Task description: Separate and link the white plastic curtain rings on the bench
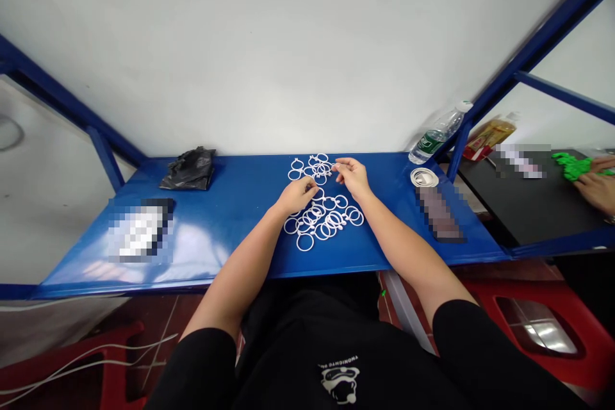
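Two grips and a few dozen white plastic rings (317, 221) make up the main entry on my feed. The rings lie flat in two loose clusters on the blue table (230, 230), one at 12 o'clock from the wrists and one just below the hands, both between the forearms, where either hand seems able to reach them. Each ring is round, so it has no long axis; the spread as a whole runs from 12 to 6 o'clock.

Left grip (298, 195): curled and palm down, fingertips among the rings at the middle of the spread. Whether it has hold of one, I cannot tell from here.

Right grip (352, 178): thumb and fingers drawn nearly together, reaching toward the upper cluster at about 11 o'clock from the wrist (the pinch point is too small on my screen to tell if anything is caught).

Also listed: a black plastic bag (189, 170) at 10 o'clock, a water bottle (436, 138) at 2 o'clock, and a coil of white cord (424, 177) near it. A co-worker's hands (596, 182) rest at 3 o'clock on a black table (523, 205).
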The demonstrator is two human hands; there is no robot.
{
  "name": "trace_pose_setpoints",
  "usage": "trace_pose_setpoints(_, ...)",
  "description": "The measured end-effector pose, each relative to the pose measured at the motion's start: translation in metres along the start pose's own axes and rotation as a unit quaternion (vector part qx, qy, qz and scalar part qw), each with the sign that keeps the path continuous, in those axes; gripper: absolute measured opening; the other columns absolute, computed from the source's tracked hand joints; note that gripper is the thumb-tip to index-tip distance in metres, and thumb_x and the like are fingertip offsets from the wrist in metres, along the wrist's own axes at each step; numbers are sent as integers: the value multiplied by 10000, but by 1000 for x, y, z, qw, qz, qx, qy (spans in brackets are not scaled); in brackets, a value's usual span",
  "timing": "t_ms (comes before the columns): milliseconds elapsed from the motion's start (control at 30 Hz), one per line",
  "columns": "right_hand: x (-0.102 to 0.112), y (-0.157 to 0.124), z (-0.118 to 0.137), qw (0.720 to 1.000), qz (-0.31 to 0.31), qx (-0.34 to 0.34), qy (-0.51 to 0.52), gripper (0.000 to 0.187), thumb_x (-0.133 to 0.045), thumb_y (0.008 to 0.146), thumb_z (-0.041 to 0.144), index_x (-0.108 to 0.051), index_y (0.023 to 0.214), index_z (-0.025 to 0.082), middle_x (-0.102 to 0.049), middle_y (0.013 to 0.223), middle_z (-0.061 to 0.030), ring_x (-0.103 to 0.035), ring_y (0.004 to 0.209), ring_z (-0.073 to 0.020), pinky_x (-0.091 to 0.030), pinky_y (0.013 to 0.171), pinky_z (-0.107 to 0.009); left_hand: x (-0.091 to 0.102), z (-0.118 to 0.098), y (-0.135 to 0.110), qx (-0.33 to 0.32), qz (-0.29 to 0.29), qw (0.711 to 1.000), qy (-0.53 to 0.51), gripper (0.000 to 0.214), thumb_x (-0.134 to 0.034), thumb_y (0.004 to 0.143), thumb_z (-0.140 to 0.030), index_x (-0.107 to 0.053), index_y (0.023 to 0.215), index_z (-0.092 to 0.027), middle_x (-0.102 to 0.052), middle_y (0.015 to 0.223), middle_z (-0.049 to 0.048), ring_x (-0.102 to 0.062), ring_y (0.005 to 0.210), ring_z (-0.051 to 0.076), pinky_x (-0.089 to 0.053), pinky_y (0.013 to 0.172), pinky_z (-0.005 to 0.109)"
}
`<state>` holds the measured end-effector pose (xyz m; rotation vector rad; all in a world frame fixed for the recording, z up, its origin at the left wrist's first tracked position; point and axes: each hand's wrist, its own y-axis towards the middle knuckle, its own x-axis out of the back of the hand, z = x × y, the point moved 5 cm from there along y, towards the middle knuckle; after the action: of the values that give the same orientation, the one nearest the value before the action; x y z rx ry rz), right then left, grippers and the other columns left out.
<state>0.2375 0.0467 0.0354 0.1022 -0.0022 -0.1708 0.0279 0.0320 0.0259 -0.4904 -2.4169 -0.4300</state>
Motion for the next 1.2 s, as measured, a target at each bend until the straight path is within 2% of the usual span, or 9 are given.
trace_pose_setpoints(100, -9, -10, 8, 995, 73, 44, -54, 472, -774, 801, 626, -719, 989, 197, -762, 786, -30, -536, 505, -102, -449, 497, -243, 5, -4, -2, -6, -55, 998, -29, 176, -559, 1002, -377, -627, 964, -219, -682, 780, -8, -601, 670, 157, -441, 674, 291)
trace_pose_setpoints(233, -32, -30, 16, 960, 186, 105, -181, 374, -726, 853, 564, -727, 903, 194, -735, 778, -23, -595, 628, -139, -465, 615, -268, 15, -7, -4, -5, -145, 989, -30, 228, -528, 1038, -380, -666, 1103, -211, -725, 833, 19, -651, 722, 165, -484, 718, 289)
trace_pose_setpoints(333, -36, -37, 21, 943, 166, 142, -249, 292, -627, 930, 477, -709, 871, 203, -716, 755, -12, -611, 675, -154, -470, 678, -276, 15, -9, -4, -9, -139, 990, -33, 304, -514, 1052, -392, -698, 1214, -214, -778, 966, 49, -687, 767, 168, -513, 744, 287)
trace_pose_setpoints(400, -31, -36, 23, 950, 128, 145, -243, 288, -562, 966, 447, -702, 892, 207, -725, 770, -18, -621, 685, -160, -479, 689, -276, 11, -11, -4, -13, -108, 993, -36, 331, -514, 1055, -421, -722, 1217, -221, -791, 993, 49, -691, 748, 165, -519, 734, 284)
trace_pose_setpoints(500, -24, -32, 23, 964, 100, 137, -202, 308, -532, 984, 454, -703, 924, 205, -744, 807, -34, -657, 713, -170, -505, 702, -277, 6, -13, -4, -17, -77, 997, -10, 321, -554, 1040, -445, -751, 1156, -219, -781, 881, 34, -675, 703, 168, -509, 717, 286)
trace_pose_setpoints(667, -27, -32, 23, 956, 144, 156, -204, 307, -561, 980, 439, -752, 1023, 202, -780, 873, -45, -711, 768, -186, -543, 753, -297, 7, -17, -4, -73, -75, 993, 47, 359, -482, 1078, -424, -766, 1050, -205, -782, 988, 71, -705, 898, 204, -511, 828, 308)
trace_pose_setpoints(900, -29, -33, 19, 950, 170, 143, -220, 370, -543, 950, 301, -799, 1199, 204, -824, 994, -71, -749, 790, -193, -586, 760, -312, 9, -12, -2, -64, -76, 993, 64, 367, -465, 1093, -409, -763, 1039, -202, -778, 990, 74, -702, 917, 204, -521, 857, 310)
trace_pose_setpoints(1067, -30, -32, 18, 945, 173, 148, -234, 447, -482, 897, 198, -830, 1178, 211, -832, 1023, -60, -731, 718, -165, -596, 765, -313, 7, -14, -3, -74, -64, 994, 55, 370, -451, 1096, -399, -765, 1059, -206, -784, 1018, 81, -716, 939, 212, -529, 864, 321)
trace_pose_setpoints(1200, -26, -28, 18, 942, 139, 150, -265, 408, -505, 859, 165, -864, 1041, 232, -833, 968, -43, -761, 860, -206, -598, 822, -326, 3, -15, -3, -74, -40, 995, 53, 332, -488, 1085, -392, -766, 1078, -210, -784, 1041, 78, -717, 950, 212, -539, 872, 325)
